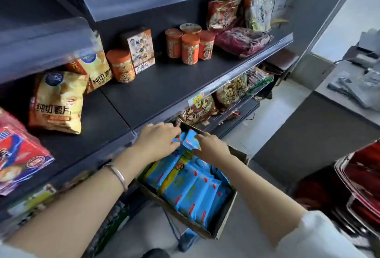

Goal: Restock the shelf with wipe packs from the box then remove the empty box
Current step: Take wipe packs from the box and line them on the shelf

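While yellow crisp bags point(57, 103) slump at the left of the dark grey metal shelf point(164, 89) and orange cylindrical snack tubs point(190, 49) stand further along it, the left hand point(158, 140), a silver bangle point(118, 175) on its wrist, curls its fingers round a blue plastic wipe pack point(191, 140) raised at the far end of the brown cardboard box point(226, 214). The right hand point(211, 144) pinches that pack's other edge, though blur hides whether the hands share one pack or two. The box sits just below the shelf's front edge, with more blue wipe packs point(191, 194) standing in a row inside it.
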Action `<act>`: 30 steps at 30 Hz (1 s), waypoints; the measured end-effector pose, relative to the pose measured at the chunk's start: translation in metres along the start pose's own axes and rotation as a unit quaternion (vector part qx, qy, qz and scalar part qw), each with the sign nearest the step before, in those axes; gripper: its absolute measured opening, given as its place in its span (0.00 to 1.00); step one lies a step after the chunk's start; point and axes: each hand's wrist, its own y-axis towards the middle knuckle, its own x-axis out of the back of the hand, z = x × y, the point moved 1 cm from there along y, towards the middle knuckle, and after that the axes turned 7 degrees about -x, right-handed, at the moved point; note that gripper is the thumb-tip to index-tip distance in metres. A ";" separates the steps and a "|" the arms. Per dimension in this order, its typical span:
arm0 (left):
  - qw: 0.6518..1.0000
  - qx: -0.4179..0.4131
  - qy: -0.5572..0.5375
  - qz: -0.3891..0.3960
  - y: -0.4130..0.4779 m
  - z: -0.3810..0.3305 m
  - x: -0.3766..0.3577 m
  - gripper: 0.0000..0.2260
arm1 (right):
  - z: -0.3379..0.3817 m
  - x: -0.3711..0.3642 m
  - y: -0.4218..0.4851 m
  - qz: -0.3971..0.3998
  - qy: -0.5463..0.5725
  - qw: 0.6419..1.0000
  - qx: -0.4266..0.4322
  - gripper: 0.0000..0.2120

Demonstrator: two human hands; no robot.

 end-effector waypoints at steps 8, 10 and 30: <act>0.993 0.051 -0.089 0.052 0.015 0.025 -0.037 0.11 | 0.011 -0.050 0.033 0.020 0.062 0.996 -0.069 0.22; 0.981 0.073 -0.168 0.056 0.020 0.029 -0.047 0.10 | 0.006 -0.052 0.035 -0.002 0.063 0.996 -0.062 0.18; 0.589 0.303 -0.743 -0.097 0.035 0.022 -0.058 0.43 | 0.029 -0.002 -0.006 0.008 0.566 0.810 -0.153 0.27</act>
